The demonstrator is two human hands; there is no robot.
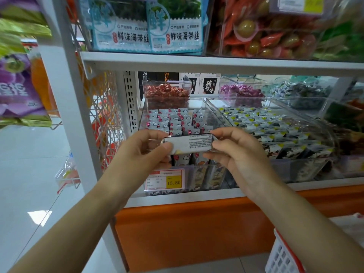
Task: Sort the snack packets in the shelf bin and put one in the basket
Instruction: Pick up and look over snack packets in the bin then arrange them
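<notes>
A clear shelf bin (144,115) holds several small white packets (175,120) with red and cloud marks, standing in rows. Just in front of it, I hold one long white snack packet (194,143) flat, its printed back facing me. My left hand (145,149) pinches its left end with thumb and fingers. My right hand (234,150) pinches its right end. A white basket with a red rim (283,253) shows at the lower right corner, below my right forearm.
To the right, a second clear bin (275,125) holds black-and-white packets. Smaller bins of red (166,91) and purple (239,90) sweets stand behind. A price tag (164,180) reads 15.80. An upper shelf (216,63) overhangs; an orange base panel (187,233) lies below.
</notes>
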